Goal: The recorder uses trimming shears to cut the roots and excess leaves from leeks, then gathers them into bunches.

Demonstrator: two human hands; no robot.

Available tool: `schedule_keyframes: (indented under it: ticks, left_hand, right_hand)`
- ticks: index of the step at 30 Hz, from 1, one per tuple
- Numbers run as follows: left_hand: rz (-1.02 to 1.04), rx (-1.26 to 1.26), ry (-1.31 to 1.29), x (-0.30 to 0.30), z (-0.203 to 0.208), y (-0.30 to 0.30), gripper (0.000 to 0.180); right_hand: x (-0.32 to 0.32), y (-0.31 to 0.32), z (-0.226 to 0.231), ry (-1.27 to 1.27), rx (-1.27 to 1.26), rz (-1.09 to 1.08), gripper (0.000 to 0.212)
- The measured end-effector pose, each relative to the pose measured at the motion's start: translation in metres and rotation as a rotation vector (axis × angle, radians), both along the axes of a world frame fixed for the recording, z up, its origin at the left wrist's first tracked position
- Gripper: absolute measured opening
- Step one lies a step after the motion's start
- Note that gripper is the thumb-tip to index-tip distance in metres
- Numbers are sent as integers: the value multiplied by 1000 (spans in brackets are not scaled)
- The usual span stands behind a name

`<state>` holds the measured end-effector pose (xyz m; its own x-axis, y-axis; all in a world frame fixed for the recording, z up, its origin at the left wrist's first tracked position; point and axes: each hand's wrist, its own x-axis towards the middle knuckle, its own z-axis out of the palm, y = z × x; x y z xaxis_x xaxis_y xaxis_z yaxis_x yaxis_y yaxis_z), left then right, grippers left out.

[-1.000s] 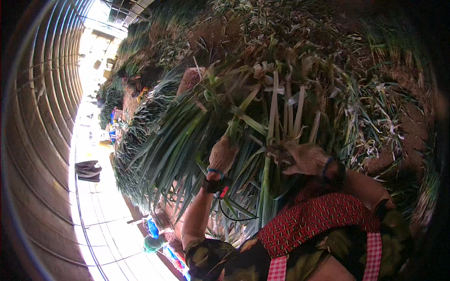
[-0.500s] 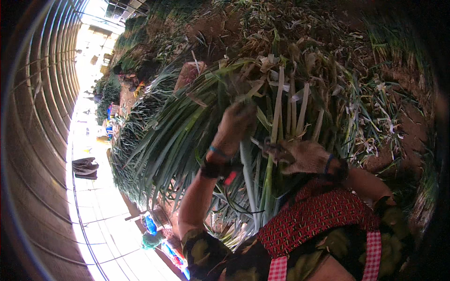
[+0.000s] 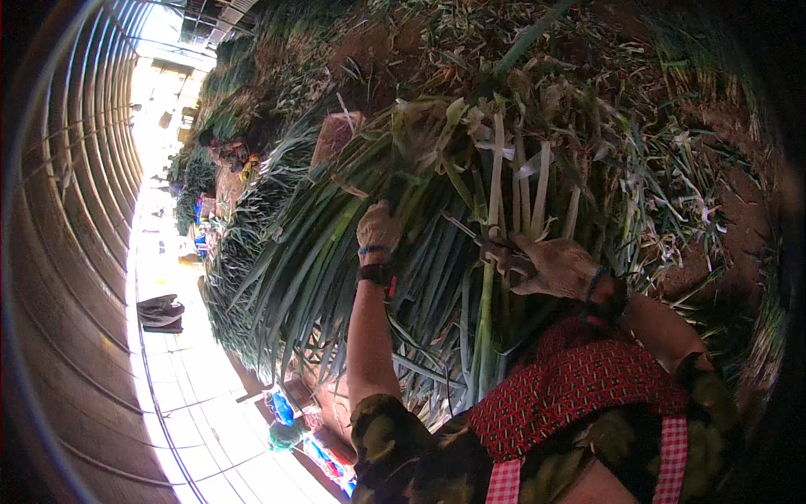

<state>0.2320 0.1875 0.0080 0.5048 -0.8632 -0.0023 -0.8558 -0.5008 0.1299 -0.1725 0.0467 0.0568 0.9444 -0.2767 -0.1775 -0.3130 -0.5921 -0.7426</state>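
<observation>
My left hand, in a pale glove, rests on a thick heap of green onion leaves. Its fingers are curled into the leaves, and the fingertips are partly hidden. Farther right my gloved right hand is closed around the handles of a pair of scissors. The scissors' blades point left over the leaves. A green onion stalk runs toward me just below the scissors. Pale onion stalks with dry, papery leaves lie beyond the right hand.
Trimmed leaves and peelings litter the soil on the right. A brown box-like thing stands behind the heap. Blurred, a long green leaf shows at the top. A dark bag hangs by the bright tunnel wall at left.
My left hand has moved left from beside the scissors onto the leaves. The pale stalk below it no longer shows there. A long green leaf has appeared at the top. My right hand has barely moved.
</observation>
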Motion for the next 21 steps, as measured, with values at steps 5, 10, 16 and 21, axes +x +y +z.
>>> schedule_keyframes:
  ticks: [5, 10, 16, 21]
  left_hand:
    - [5, 451, -282, -62, 19, -50, 28]
    - [26, 515, -304, -28, -17, -21, 34]
    - [-33, 406, -196, -80, 43, -43, 39]
    - [-19, 445, -161, -113, 92, -29, 46]
  right_hand:
    - [4, -12, 5, 9, 22, -50, 73]
    - [-5, -1, 7, 12, 17, -77, 73]
    - [-31, -2, -27, -34, -143, -144, 86]
    - [-27, 12, -20, -189, -171, -89, 92]
